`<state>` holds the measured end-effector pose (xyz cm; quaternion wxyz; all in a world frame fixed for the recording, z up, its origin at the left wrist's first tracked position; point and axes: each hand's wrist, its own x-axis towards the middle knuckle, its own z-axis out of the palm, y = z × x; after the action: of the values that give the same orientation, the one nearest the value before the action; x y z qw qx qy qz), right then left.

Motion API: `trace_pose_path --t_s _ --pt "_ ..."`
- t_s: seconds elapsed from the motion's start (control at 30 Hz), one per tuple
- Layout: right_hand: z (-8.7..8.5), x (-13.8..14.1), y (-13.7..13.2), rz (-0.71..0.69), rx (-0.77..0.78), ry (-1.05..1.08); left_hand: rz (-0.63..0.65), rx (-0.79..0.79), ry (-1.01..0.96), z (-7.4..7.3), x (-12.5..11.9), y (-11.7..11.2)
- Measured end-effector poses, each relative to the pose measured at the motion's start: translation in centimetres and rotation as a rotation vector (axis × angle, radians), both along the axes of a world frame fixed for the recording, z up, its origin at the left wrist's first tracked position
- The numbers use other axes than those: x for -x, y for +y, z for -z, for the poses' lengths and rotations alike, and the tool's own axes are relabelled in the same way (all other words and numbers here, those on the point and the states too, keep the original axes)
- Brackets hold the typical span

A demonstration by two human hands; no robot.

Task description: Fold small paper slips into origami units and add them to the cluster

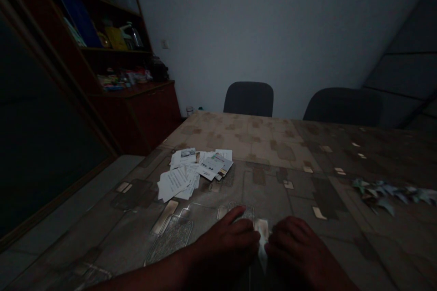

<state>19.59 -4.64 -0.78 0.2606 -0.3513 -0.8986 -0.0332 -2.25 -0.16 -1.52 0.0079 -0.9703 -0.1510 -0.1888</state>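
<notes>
At the far left a dark red-brown wooden shelf cabinet [112, 54] is standing against the wall, and we cannot make out its clutter in the gloom. On the counter [273, 154], under its patterned beige-and-brown covering, a loose heap of white printed paper slips [194, 170] is lying well apart from our hands. Nearer the front edge, our left hand [228, 241] is closing its curled fingers on a small white folded strip of paper [262, 232]. Our right hand [300, 248] is pinching the same strip from the other side, so it is sitting between both hands; whether it is touching the counter we cannot tell. Far right, a row of folded pale blue-green paper shapes [392, 193] is lying near the edge. We are judging that uneven pulling could tear the thin strip, and that the dim light could let it slip from our grip
</notes>
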Motion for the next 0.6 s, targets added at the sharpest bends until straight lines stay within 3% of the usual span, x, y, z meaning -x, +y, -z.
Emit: trace_pose_path --t_s 0.3,0.47,0.6 --pt "-0.7 -0.3 0.0 -0.054 -0.012 0.002 0.082 0.111 -0.006 -1.4 1.4 0.8" --pt "0.6 0.2 0.0 0.024 -0.003 0.003 0.127 0.155 -0.013 -1.2 1.7 1.1" --pt "0.6 0.0 0.2 -0.031 0.017 0.015 0.128 0.157 -0.016 -0.7 1.7 1.3"
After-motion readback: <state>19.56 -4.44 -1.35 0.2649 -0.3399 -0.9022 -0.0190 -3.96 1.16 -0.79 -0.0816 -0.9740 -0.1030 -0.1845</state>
